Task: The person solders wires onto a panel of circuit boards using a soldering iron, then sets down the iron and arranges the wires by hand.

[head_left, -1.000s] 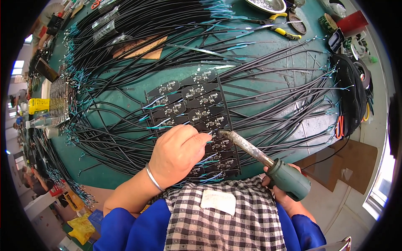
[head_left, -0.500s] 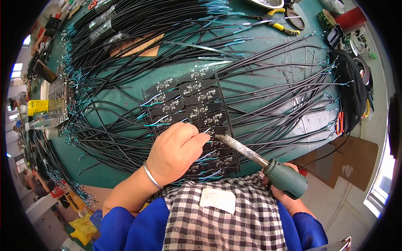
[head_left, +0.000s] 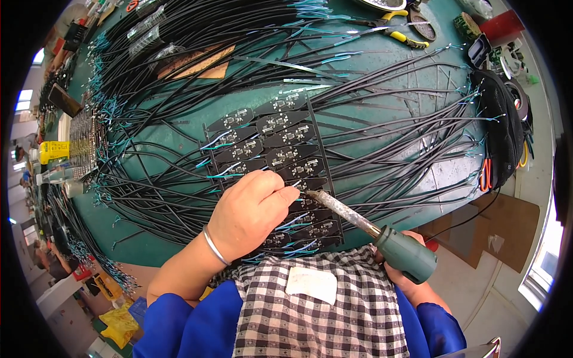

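Observation:
My left hand [head_left: 253, 206] is pinched closed over a panel of black circuit boards [head_left: 291, 156], with the end of a thin light-coloured wire [head_left: 296, 184] at its fingertips. In my right hand [head_left: 401, 271] is a soldering iron [head_left: 407, 255] with a green handle and a long metal barrel. Its tip points left and meets the board right beside my left fingertips; whether it touches the wire is too small to tell. Blue and teal wire ends [head_left: 296, 222] lie across several boards of the panel.
Black cables [head_left: 388, 155] fan out on both sides of the panel over the green table [head_left: 370, 107]. A thick cable bundle [head_left: 209, 30] lies at the far left. Yellow-handled pliers [head_left: 406, 39] and a black pouch [head_left: 496, 128] are at the right. Cardboard [head_left: 507, 232] sits lower right.
The panel has shifted very slightly to the right. Both hands and the soldering iron stay almost where they were.

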Demonstrator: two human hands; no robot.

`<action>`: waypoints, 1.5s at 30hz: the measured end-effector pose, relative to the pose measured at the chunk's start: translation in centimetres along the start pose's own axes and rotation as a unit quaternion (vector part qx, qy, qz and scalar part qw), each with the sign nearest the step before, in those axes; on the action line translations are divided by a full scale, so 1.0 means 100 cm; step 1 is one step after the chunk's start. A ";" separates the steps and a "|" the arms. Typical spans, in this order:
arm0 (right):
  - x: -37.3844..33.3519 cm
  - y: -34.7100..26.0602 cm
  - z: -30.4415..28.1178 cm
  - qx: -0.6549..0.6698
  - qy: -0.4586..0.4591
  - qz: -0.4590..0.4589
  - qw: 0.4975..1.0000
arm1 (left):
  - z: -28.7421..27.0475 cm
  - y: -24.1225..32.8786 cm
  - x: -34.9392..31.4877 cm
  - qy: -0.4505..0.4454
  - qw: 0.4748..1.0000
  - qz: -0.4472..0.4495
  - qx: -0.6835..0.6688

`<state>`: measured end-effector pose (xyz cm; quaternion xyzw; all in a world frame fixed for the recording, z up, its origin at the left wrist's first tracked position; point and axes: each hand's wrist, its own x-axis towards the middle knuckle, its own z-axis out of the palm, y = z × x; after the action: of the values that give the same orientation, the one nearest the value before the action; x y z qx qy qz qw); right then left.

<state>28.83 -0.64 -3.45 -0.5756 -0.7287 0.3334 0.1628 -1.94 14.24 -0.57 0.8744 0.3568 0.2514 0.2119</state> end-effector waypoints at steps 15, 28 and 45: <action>0.014 -0.021 -0.013 -0.021 0.059 -0.037 0.997 | 0.000 -0.001 -0.001 0.001 1.000 0.006 0.000; 0.018 -0.018 -0.003 -0.002 0.069 0.008 0.998 | 0.001 -0.002 -0.001 -0.010 0.999 0.031 0.021; 0.024 -0.028 -0.017 0.093 0.001 0.092 0.991 | 0.002 0.001 -0.002 -0.011 0.999 0.033 0.026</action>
<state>27.17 1.79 -0.63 -0.6228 -0.6386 0.4126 0.1847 -1.92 13.99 -0.78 0.8937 0.3318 0.2389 0.1848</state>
